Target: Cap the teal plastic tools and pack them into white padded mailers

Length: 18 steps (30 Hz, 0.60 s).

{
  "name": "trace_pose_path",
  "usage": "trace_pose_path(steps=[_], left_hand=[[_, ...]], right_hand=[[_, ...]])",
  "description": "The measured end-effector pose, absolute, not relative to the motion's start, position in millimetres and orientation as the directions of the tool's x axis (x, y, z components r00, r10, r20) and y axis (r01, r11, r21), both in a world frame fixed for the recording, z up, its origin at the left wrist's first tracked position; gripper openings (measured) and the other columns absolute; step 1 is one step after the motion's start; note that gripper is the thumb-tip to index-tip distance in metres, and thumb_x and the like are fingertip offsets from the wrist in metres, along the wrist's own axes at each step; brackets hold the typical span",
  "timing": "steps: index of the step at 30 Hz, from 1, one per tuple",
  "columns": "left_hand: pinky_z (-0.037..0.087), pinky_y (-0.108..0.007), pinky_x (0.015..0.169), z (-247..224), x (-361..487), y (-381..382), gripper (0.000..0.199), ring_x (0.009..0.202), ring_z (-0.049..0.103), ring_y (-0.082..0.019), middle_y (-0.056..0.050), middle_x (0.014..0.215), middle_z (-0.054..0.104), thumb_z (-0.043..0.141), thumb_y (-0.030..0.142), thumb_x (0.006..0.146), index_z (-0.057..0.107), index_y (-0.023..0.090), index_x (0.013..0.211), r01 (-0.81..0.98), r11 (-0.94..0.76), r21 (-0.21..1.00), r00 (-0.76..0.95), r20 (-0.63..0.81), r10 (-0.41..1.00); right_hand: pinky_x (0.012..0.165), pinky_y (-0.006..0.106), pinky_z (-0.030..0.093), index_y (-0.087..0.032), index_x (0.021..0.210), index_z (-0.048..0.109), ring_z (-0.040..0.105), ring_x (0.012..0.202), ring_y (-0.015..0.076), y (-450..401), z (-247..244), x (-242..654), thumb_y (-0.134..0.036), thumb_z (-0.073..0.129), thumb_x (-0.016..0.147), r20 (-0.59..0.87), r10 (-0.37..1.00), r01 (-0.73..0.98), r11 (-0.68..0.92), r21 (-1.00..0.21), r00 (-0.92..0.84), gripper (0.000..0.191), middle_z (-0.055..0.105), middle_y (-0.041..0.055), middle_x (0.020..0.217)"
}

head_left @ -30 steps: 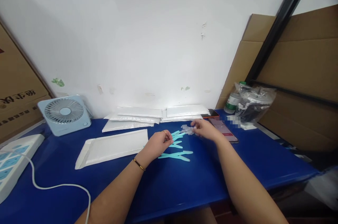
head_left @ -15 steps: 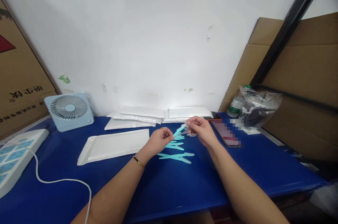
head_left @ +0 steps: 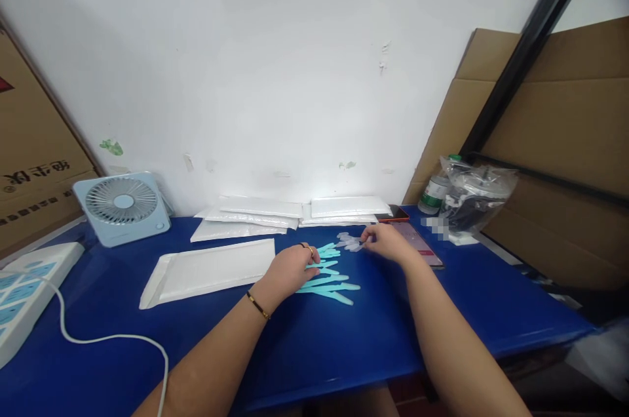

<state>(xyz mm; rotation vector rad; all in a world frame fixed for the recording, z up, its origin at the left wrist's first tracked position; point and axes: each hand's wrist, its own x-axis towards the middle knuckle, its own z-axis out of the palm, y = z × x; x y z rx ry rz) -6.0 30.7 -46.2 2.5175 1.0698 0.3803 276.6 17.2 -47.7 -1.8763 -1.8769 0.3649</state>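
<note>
Several thin turquoise plastic sticks, which look like eyebrow razors (head_left: 331, 287), lie fanned out and crossed on the blue table. My left hand (head_left: 292, 267) rests over their left ends, thumb and fingers closed around one of them; part of the pile is hidden under it. Beyond them sits a small heap of translucent plastic caps (head_left: 348, 241). At the right edge of that heap my right hand (head_left: 386, 241) has its fingertips pinched on a cap, mostly hidden by the fingers.
A white padded mailer (head_left: 216, 269) lies left of my left hand, with more mailers (head_left: 255, 210) stacked along the wall. A phone (head_left: 425, 250) is beside my right hand. Further out are a blue fan (head_left: 122, 207), a power strip (head_left: 34, 292) with its cable, a bottle (head_left: 433, 194) and a bagged item (head_left: 479, 197).
My hands, together on one turquoise razor before, have parted. The left has lowered onto the razors, which lie closer together; the right has moved to the translucent caps.
</note>
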Motion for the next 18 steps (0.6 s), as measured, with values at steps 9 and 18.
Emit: trace_pose_path(steps=[9, 18], left_hand=[[0.04, -0.027, 0.065, -42.6, -5.2, 34.1, 0.008, 0.077, 0.06, -0.02, -0.005, 0.086, 0.066, 0.059, 0.025, 0.076, 0.065, 0.02, 0.076, 0.732, -0.629, 0.263, 0.649, 0.012, 0.76], [0.042, -0.025, 0.067, -41.6, -5.2, 32.8, 0.011, 0.082, 0.061, -0.018, -0.001, 0.091, 0.067, 0.06, 0.027, 0.075, 0.065, 0.022, 0.084, 0.733, -0.632, 0.252, 0.65, 0.014, 0.76]], right_hand=[[0.057, 0.023, 0.041, -0.017, 0.068, 0.067, 0.058, 0.062, 0.0147, 22.8, -58.3, 268.0, -0.019, 0.066, 0.063, -0.066, 0.996, 0.88, 0.019, -0.475, -0.057, 0.006, 0.066, 0.0024, 0.067], [0.052, 0.022, 0.045, -0.015, 0.074, 0.059, 0.06, 0.051, 0.0123, 11.4, -48.2, 258.7, -0.018, 0.062, 0.066, -0.16, 0.952, 0.627, 0.041, -0.778, -0.26, 0.01, 0.068, 0.0026, 0.069]])
